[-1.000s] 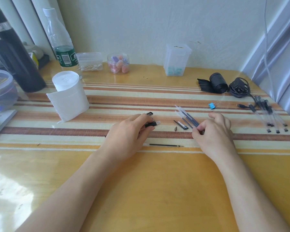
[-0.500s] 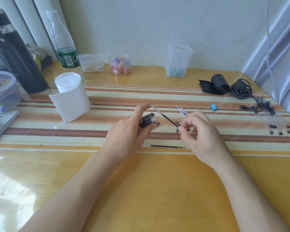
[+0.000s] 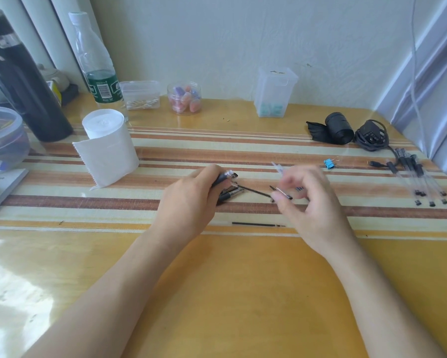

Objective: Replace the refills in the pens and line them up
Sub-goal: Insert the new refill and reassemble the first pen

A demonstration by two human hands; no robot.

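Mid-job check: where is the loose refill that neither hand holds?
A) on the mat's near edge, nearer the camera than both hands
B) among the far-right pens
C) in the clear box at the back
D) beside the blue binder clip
A: the loose refill lies on the near edge of the striped mat, nearer the camera than the left hand, gripping a pen barrel, and the right hand, pinching a second refill.

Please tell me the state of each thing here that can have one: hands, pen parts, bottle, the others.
left hand: grips the pen barrel
pen barrel: held, pointing right
right hand: pinches the refill, blurred
refill: held, spanning between both hands
loose refill: lying flat, untouched
pens at right: lying side by side
water bottle: upright, capped
tissue roll: upright
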